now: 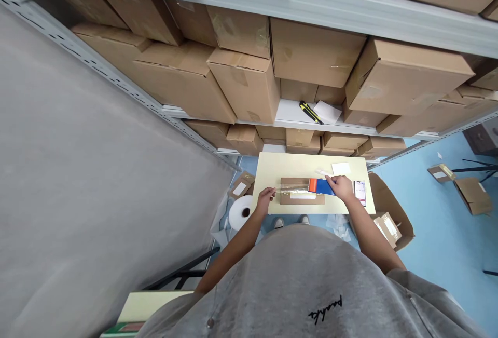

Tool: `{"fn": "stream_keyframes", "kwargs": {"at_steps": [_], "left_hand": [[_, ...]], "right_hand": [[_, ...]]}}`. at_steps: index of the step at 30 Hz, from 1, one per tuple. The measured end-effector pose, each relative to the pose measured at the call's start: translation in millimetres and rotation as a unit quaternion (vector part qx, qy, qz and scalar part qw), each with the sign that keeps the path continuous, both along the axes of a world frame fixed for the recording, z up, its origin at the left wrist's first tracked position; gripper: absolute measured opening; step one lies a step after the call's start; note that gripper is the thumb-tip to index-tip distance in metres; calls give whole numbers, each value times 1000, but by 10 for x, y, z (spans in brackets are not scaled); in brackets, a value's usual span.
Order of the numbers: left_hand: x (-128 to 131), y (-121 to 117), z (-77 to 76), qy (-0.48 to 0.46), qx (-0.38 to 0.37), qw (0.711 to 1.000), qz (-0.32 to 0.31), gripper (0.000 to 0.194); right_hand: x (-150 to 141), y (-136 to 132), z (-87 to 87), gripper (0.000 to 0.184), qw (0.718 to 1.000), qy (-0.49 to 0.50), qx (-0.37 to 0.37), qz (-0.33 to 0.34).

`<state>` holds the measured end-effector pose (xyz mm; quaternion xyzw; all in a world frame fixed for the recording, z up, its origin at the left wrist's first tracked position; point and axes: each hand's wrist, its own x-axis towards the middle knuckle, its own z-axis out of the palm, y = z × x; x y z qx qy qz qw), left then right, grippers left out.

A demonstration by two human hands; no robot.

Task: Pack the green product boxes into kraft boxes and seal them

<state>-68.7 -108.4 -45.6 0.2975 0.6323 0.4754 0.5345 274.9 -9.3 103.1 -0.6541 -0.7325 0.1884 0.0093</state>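
Note:
A flat cardboard box (283, 200) with a white label (302, 196) lies on the pale yellow table (272, 164). My right hand (340, 186) is wrapped round a blue and orange tape dispenser (322, 186) over the box's right part. From the dispenser a strip of clear packing tape (293, 189) stretches left across the box. Its free end is pinched by the fingers of my left hand (266, 196), just past the box's left edge. How far the tape touches the cardboard I cannot tell.
A phone (360, 192) and a white paper (341, 168) lie on the table. Shelves of cardboard boxes (245, 83) rise ahead, with a yellow-black utility knife (310, 112) on one. A white roll (240, 213) stands at left; an open carton (404, 224) with packages stands at right.

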Motion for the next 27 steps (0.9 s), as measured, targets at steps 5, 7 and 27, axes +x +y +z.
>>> {"fn": "stream_keyframes", "kwargs": {"at_steps": [5, 7, 27], "left_hand": [[47, -11, -155, 6, -7, 1000, 12, 54], [71, -10, -204, 7, -9, 1000, 15, 54], [268, 20, -467, -22, 6, 989, 148, 59]], "right_hand": [[-64, 33, -54, 72, 1000, -14, -9, 0], [-66, 54, -85, 73, 1000, -20, -16, -3], [20, 181, -383, 78, 997, 46, -57, -22]]}}
